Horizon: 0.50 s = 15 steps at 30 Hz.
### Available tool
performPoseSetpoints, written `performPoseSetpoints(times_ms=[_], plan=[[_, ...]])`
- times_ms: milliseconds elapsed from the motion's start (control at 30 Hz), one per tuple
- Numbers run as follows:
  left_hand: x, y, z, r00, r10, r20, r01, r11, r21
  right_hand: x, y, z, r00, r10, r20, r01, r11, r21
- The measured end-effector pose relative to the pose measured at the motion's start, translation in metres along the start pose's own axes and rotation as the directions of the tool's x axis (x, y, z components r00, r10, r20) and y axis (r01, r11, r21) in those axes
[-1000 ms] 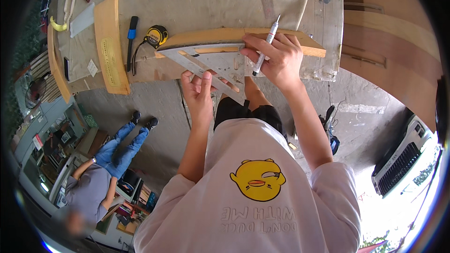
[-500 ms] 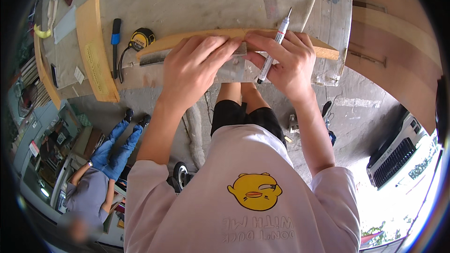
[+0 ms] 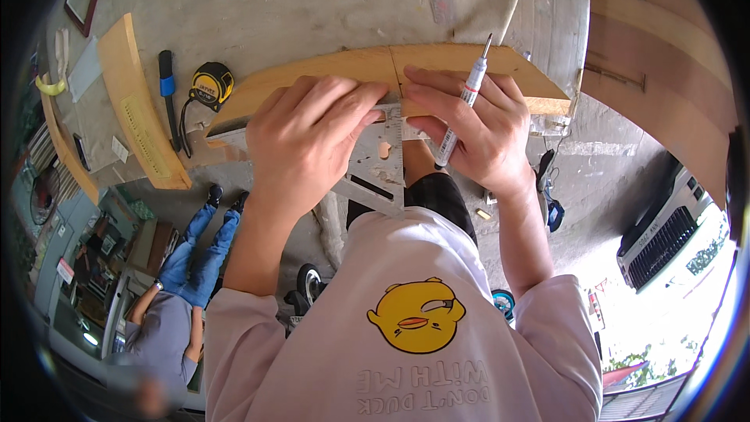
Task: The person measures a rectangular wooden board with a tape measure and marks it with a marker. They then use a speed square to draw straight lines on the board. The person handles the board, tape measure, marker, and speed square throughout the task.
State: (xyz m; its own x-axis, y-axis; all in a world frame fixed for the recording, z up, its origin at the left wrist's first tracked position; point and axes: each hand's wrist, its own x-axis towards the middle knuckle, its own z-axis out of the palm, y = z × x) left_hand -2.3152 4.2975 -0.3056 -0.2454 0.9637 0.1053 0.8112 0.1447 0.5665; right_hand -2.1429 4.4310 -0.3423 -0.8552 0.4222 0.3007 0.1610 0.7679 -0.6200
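Observation:
A pale wooden board (image 3: 344, 65) lies along the bench's near edge, with a thin dark line running across it near its middle. My left hand (image 3: 308, 129) is closed over the board's near edge and a triangular metal set square (image 3: 379, 158), which hangs below the edge with its slots showing. My right hand (image 3: 488, 129) is beside it, its fingertips on the board close to the line. Between its fingers, a white marker pen (image 3: 473, 82) is held with its thin tip pointing away from me. My left thumb is near the square; the fingers' undersides are hidden.
Left of the board lie a yellow and black tape measure (image 3: 209, 84), a black and blue-handled tool (image 3: 167, 90) and another wooden board (image 3: 141, 109). A person in jeans (image 3: 199, 254) is at the lower left. Stacked wood sheets (image 3: 664, 86) stand at the right.
The board has tipped so that more of its broad face shows. The set square has turned, its flat face now visible below the edge. Both hands have shifted slightly toward me, the pen with them.

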Motion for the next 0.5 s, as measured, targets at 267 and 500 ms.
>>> performPoseSetpoints(times_ms=[267,500], plan=[[0.0065,-0.0052,0.0022,0.999,0.045,-0.022,-0.044,0.999,0.015,0.0010,0.0042,0.0030,1.000,-0.023,-0.010,0.023,0.998,-0.053],[0.0064,-0.0064,0.0018,0.999,0.038,-0.028,-0.039,0.999,-0.025,0.0020,0.0035,0.0034,0.999,-0.025,-0.028,0.023,0.998,-0.061]])
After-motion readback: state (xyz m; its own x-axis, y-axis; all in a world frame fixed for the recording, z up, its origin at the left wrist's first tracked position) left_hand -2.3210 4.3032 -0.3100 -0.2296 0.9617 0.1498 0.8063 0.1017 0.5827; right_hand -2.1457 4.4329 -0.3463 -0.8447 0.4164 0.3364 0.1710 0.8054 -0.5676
